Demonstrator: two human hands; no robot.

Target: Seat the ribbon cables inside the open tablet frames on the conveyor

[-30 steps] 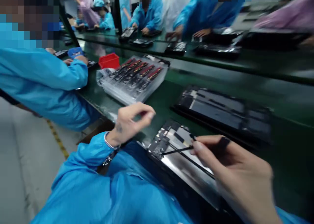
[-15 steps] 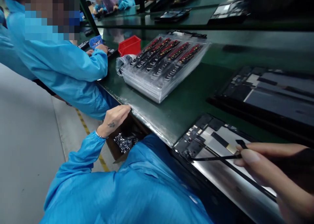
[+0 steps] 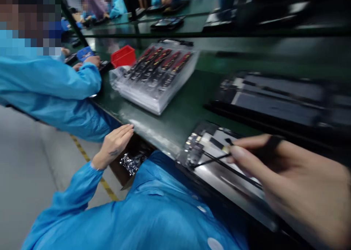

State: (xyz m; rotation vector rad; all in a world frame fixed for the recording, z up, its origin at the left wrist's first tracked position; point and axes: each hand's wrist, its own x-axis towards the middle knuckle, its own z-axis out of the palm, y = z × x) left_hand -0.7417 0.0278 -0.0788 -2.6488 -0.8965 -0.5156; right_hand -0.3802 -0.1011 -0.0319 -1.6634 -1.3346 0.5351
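Note:
My right hand (image 3: 285, 173) pinches a thin black flex cable (image 3: 211, 160) between thumb and forefinger. Its short black end sticks up past the fingertips, and the other end runs to the near corner of an opened tablet (image 3: 219, 177) with its inner parts exposed. A black band circles one finger of this hand. My left hand (image 3: 116, 146) has its fingers stretched out at the bench edge, holding nothing visible. Below it, an open cardboard box (image 3: 117, 175) contains crumpled shiny silvery material (image 3: 133, 161).
Stacked clear trays (image 3: 156, 105) of small circuit boards sit on the green bench (image 3: 175, 114). A red bin (image 3: 123, 56) stands behind them. Another opened tablet (image 3: 274, 100) lies at right. A co-worker's sleeve (image 3: 55, 74) is at left, near a blue bin (image 3: 85, 53).
My left hand's fingers have straightened from a curled pose at the bench edge. My right hand still grips the cable. The whole view has swung, shifting the bench things leftward.

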